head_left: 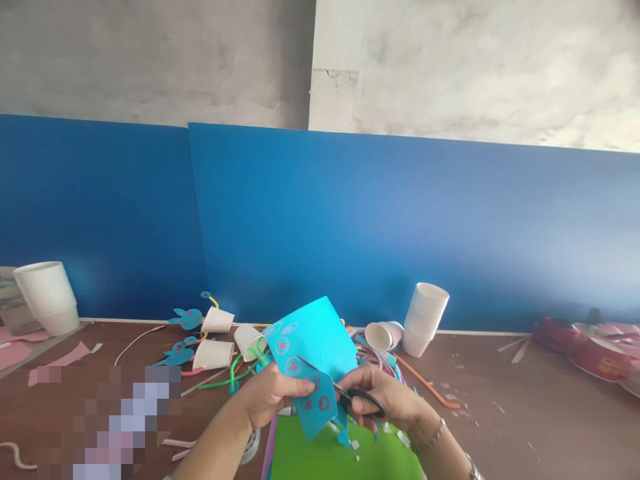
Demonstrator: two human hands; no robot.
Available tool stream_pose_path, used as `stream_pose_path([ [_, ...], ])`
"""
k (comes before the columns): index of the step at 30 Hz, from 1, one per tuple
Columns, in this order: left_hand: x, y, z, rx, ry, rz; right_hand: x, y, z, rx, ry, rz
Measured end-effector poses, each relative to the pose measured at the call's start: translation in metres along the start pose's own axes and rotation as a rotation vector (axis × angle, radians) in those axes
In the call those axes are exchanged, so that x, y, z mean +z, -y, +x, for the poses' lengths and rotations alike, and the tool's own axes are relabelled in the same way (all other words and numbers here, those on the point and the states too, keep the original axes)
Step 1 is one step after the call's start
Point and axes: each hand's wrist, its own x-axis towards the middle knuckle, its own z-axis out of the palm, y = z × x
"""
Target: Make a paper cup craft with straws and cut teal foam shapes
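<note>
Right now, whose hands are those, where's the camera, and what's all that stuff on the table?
There's no machine here, just a person's two bare hands. This one picture comes from a camera worn on their head, looking forward and down. The left hand holds a blue sheet of paper with little drawings. The right hand holds scissors, their blades at the paper. Underneath lies a green sheet with paper scraps on it. The brown table also has stacks of white cups, tipped cups and blue animal-shaped cutouts.
</note>
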Motion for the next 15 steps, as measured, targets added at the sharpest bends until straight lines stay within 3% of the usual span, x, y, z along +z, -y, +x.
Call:
stream_pose_path([
  [10,0.014,-0.011,-0.005,-0.010,-0.063,0.032,0.004,0.000,0.001,-0.052,-0.017,-0.034],
  [15,0.001,-0.022,-0.005,0.175,-0.129,0.071,-0.002,0.005,-0.002,-0.056,-0.058,-0.044],
])
